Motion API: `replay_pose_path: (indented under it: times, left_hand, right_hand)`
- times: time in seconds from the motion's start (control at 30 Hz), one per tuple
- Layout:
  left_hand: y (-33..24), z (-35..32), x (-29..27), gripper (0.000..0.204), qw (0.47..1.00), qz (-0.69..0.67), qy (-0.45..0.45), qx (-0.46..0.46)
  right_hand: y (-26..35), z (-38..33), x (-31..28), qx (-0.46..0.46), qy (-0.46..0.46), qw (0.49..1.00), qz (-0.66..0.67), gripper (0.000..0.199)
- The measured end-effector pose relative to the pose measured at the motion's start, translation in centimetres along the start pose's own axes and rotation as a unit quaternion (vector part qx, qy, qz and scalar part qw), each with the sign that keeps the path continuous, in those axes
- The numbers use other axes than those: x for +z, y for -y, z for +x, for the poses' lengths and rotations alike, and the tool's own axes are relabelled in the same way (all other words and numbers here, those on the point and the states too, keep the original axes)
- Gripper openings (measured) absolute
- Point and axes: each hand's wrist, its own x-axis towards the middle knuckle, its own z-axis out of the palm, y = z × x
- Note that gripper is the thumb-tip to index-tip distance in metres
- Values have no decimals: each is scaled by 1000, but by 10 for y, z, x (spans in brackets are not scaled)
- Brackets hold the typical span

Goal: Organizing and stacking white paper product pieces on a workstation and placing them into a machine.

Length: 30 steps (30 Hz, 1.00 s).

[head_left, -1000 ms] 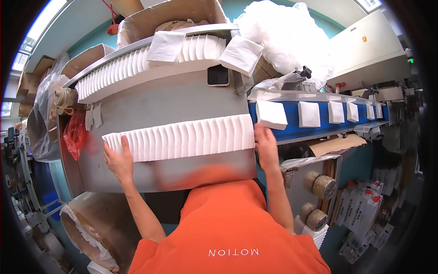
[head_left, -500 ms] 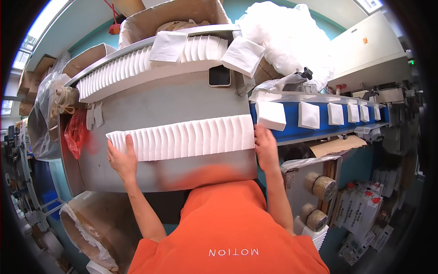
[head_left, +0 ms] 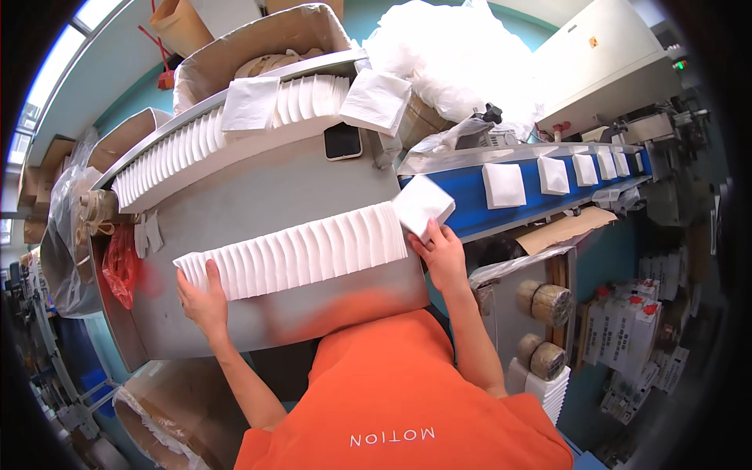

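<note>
A long row of white folded paper napkins (head_left: pixel 298 252) stands on edge across the metal table (head_left: pixel 266 176) in front of me. My left hand (head_left: pixel 202 301) grips the row's left end, with the thumb on the near side. At the other end my right hand (head_left: pixel 440 254) pinches the lower edge of a small napkin stack (head_left: pixel 424 207). This stack is tilted and lies close against the row's right end, between the table and the blue conveyor belt (head_left: pixel 462 205). More white napkin stacks (head_left: pixel 504 186) sit spaced out along that belt.
A second napkin row (head_left: pixel 168 162) lines the table's raised far edge, with loose napkins (head_left: pixel 251 103) on top. A phone (head_left: pixel 343 142) lies nearby. Left are tape rolls (head_left: pixel 99 207) and a red plastic bag (head_left: pixel 120 266). Cardboard boxes (head_left: pixel 266 39) and a white machine cabinet (head_left: pixel 599 59) stand beyond.
My right hand has taken hold of the napkin stack at the belt's near end and drawn it left to the row. My left hand stays at the row's left end. The view has shifted.
</note>
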Motion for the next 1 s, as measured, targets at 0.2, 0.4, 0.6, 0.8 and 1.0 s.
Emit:
replay_pose_path:
  times: [0.2, 0.4, 0.6, 0.8, 1.0]
  left_hand:
    - [-14, -4, -12, 82, 999, 5, 37, -2]
    - [-16, -4, -17, 79, 999, -8, 35, 14]
    - [-21, -3, -22, 78, 994, -69, 83, -4]
    - [-25, -5, -19, 79, 994, -61, 87, -6]
    - [-26, -6, -19, 80, 994, -65, 90, -17]
  right_hand:
    - [-9, -17, 40, -184, 35, 927, -326, 54]
    - [-8, -14, 11, 117, 103, 988, 1, 36]
    - [1, 8, 2, -4, 2, 999, 45, 42]
    - [-4, -18, 47, -165, 55, 943, -284, 52]
    - [-11, -7, 11, 131, 113, 984, 39, 39]
